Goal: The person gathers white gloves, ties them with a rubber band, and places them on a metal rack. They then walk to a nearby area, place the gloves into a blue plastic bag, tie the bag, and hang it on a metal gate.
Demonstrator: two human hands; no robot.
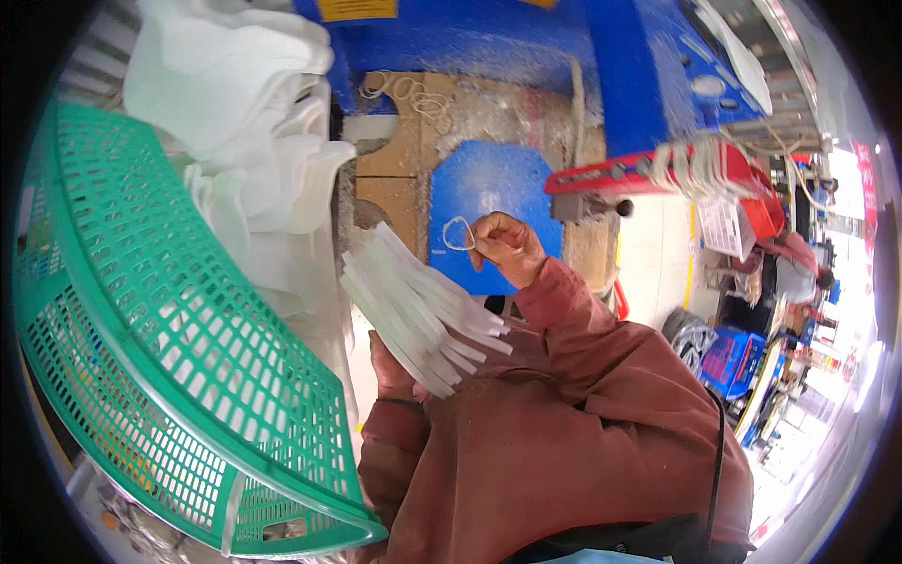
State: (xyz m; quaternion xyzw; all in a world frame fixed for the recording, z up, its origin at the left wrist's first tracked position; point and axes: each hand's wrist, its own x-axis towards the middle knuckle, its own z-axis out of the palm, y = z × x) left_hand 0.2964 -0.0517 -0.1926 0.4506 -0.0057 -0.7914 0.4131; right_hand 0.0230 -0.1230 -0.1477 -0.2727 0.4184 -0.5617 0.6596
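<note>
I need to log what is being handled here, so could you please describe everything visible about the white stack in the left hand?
The white stack is a fanned bundle of thin, flat, foam-like sheets, slanting from upper left to lower right with staggered ends. The left hand grips it from beneath, mostly hidden behind it. It is held beside the green basket, above the reddish sleeves. The right hand, holding a small rubber band, is close above it, apparently apart.

Two hands show: the left hand grips one fanned stack of white flat pieces, too many and too closely overlapped to count, and the right hand, just above that grip, pinches one rubber band. To the left of the grip stands one green mesh basket; above it, one heap of white pieces.
</note>
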